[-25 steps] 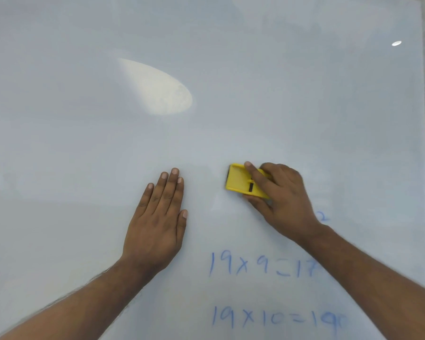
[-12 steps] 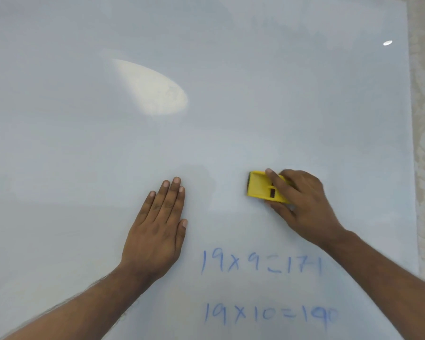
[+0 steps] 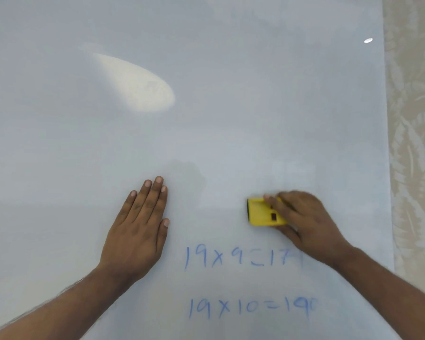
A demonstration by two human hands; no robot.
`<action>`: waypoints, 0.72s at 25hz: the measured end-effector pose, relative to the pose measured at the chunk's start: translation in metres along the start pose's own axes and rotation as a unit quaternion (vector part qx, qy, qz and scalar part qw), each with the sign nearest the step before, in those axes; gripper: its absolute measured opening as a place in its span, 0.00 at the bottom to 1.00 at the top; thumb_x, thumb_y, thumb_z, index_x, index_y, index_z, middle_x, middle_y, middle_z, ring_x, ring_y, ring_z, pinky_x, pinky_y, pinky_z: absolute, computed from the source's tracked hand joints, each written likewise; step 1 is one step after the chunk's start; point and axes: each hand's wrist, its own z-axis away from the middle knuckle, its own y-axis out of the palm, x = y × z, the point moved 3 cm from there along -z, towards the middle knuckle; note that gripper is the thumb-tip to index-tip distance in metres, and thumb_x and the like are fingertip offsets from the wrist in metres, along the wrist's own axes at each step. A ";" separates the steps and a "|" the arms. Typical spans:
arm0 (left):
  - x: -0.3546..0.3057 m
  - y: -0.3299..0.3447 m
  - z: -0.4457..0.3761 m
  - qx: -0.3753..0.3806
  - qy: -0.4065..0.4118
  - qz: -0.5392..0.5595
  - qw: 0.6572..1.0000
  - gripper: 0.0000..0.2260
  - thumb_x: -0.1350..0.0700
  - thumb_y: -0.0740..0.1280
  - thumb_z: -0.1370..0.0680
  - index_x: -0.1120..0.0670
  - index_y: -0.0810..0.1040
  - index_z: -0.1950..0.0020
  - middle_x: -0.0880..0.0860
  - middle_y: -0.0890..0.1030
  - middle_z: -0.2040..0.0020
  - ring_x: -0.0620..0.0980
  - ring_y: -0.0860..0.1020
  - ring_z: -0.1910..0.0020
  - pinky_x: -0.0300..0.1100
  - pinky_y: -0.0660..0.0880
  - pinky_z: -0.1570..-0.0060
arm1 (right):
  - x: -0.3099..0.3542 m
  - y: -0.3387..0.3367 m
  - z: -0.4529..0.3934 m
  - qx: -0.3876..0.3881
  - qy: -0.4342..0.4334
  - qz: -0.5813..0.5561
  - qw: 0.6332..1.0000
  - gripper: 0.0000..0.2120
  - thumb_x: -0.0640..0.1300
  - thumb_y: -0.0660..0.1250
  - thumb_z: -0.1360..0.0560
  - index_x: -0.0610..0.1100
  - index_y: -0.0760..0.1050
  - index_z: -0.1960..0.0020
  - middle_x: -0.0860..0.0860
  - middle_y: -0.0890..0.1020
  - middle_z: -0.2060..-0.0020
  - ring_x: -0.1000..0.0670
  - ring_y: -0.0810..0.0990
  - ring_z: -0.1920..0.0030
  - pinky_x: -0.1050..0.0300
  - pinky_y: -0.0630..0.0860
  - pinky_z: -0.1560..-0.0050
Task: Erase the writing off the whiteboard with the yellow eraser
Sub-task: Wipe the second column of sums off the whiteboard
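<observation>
A large whiteboard [image 3: 206,133] fills the view, bare over its upper part, with a pale oval glare [image 3: 135,84] upper left; at far left the left hand [image 3: 139,229] lies flat on the board, palm down, fingers straight and close together, holding nothing, seemingly bracing. To its right, low on the board, two lines of blue marker remain: "19 x 9 = 171" [image 3: 241,257], its last digits faint and partly hidden by the other wrist, and below it "19 x 10 = 190" [image 3: 250,307], smudged at its end. Just above the upper line the right hand [image 3: 309,224] is clamped on the yellow eraser [image 3: 264,213], fingers over its top, thumb beneath, pressing it to the board. Over the last second the eraser has slid rightward and slightly down, and the hand is blurred with motion; the strip it crossed looks clean, so the two sums seem to be all that is left, the nearer one likely next. At far right, a patterned wall [image 3: 415,143] borders the board.
</observation>
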 end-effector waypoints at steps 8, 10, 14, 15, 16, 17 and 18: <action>0.000 0.002 0.003 0.000 -0.002 0.002 1.000 0.26 0.53 0.51 0.16 0.63 0.58 0.19 0.58 0.58 0.18 0.55 0.55 0.18 0.52 0.52 0.19 | 0.012 0.008 0.017 -0.004 0.050 -0.046 0.998 0.23 0.51 0.59 0.20 0.44 0.68 0.27 0.44 0.76 0.40 0.40 0.75 0.41 0.47 0.68 0.37; 0.001 0.001 0.003 0.002 -0.003 0.001 1.000 0.26 0.53 0.51 0.16 0.63 0.58 0.19 0.58 0.57 0.17 0.55 0.55 0.18 0.52 0.52 0.19 | 0.014 0.008 0.046 0.025 0.023 -0.040 0.999 0.23 0.52 0.59 0.19 0.45 0.68 0.27 0.45 0.76 0.40 0.41 0.74 0.41 0.48 0.68 0.36; 0.000 0.003 0.004 0.003 -0.002 -0.001 1.000 0.26 0.53 0.51 0.16 0.62 0.57 0.19 0.57 0.57 0.17 0.55 0.55 0.18 0.53 0.53 0.19 | -0.021 -0.008 0.052 0.034 0.034 -0.008 0.999 0.23 0.52 0.60 0.20 0.46 0.67 0.27 0.44 0.77 0.42 0.39 0.76 0.43 0.45 0.71 0.38; -0.001 0.005 0.005 0.001 -0.007 -0.001 1.000 0.26 0.53 0.51 0.16 0.62 0.57 0.19 0.58 0.57 0.17 0.55 0.55 0.18 0.53 0.53 0.19 | -0.029 -0.011 0.044 0.021 0.065 -0.016 0.998 0.24 0.52 0.60 0.21 0.46 0.67 0.27 0.44 0.77 0.42 0.39 0.76 0.43 0.44 0.72 0.40; -0.003 0.006 0.006 -0.001 -0.012 0.001 1.000 0.26 0.53 0.51 0.16 0.62 0.57 0.19 0.58 0.56 0.17 0.55 0.55 0.18 0.54 0.53 0.19 | -0.033 -0.013 0.035 0.004 0.094 -0.025 0.995 0.25 0.52 0.61 0.21 0.46 0.67 0.27 0.44 0.77 0.42 0.39 0.77 0.44 0.44 0.73 0.42; -0.005 0.006 0.006 -0.003 -0.016 0.003 1.000 0.26 0.54 0.51 0.16 0.62 0.57 0.19 0.57 0.56 0.17 0.55 0.55 0.18 0.54 0.53 0.19 | -0.032 -0.012 0.026 -0.012 0.116 -0.033 0.993 0.25 0.51 0.62 0.22 0.45 0.68 0.27 0.43 0.77 0.42 0.40 0.77 0.44 0.44 0.73 0.42; -0.006 0.007 0.007 -0.003 -0.018 0.003 1.000 0.26 0.54 0.51 0.16 0.62 0.57 0.19 0.57 0.56 0.17 0.55 0.55 0.18 0.53 0.52 0.19 | -0.027 -0.008 0.020 -0.023 0.129 -0.040 0.991 0.25 0.50 0.64 0.23 0.44 0.68 0.27 0.43 0.77 0.42 0.40 0.77 0.44 0.45 0.73 0.42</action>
